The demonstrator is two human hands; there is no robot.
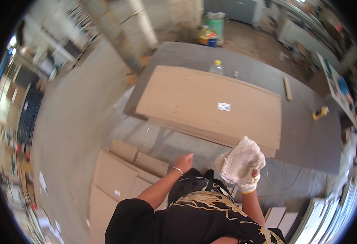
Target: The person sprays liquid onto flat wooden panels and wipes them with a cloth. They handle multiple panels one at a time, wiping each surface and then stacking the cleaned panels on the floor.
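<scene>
My left hand, bare with a bracelet at the wrist, hangs in front of my body, short of the table's near edge. Its fingers are curled in, and nothing shows in them. In a white knit glove, my right hand grips a thick, fluffy off-white cloth, which hides most of its fingers. The cloth is held up near the front right corner of a stack of flat brown cardboard; whether they touch I cannot tell. A white label sits on the top sheet.
The cardboard lies on a dark table. Behind it stands a clear bottle with a yellow cap. A wooden strip and a yellow-black object lie to the right. More cardboard is on the floor at left, near a pillar.
</scene>
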